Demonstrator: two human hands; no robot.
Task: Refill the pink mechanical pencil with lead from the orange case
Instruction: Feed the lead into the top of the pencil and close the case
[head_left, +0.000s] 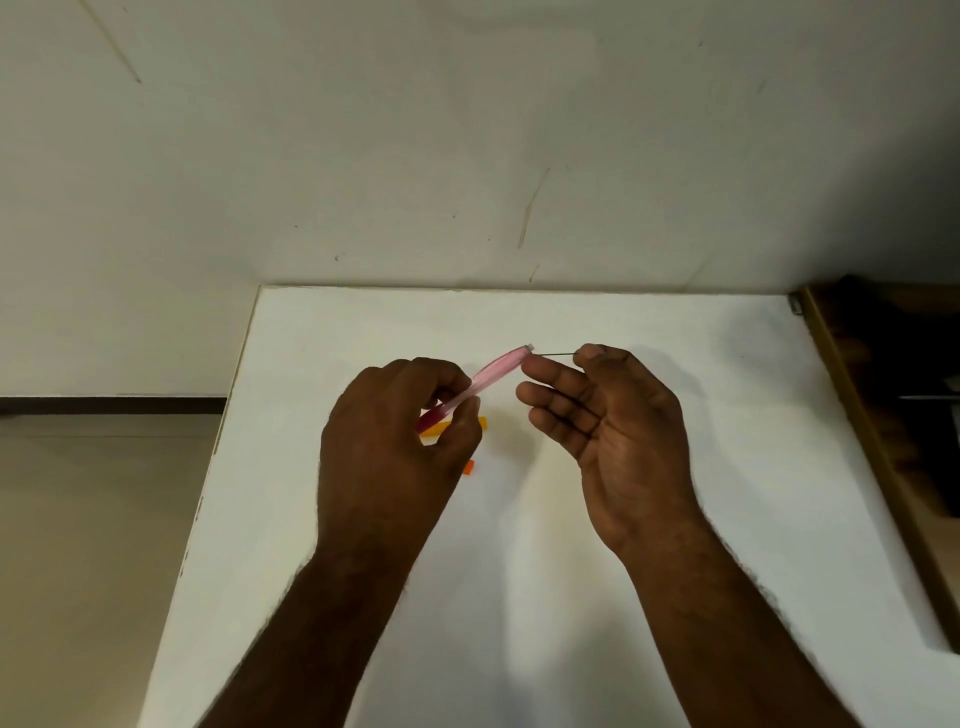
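My left hand (395, 436) grips the pink mechanical pencil (491, 376) by its lower part, with the open back end pointing up and to the right. A thin dark lead (558, 354) runs level from that end to my right hand (613, 415), which pinches it between thumb and forefinger while the other fingers stretch out toward the pencil. The orange case (441, 428) lies on the white table (675, 493) under my left hand, mostly hidden by it. A small orange piece (469, 467), perhaps the case's cap, shows just below.
The table's far edge meets a pale wall, and its left edge drops to a tan floor (78, 545). A dark wooden shelf or frame (893, 415) stands along the table's right side.
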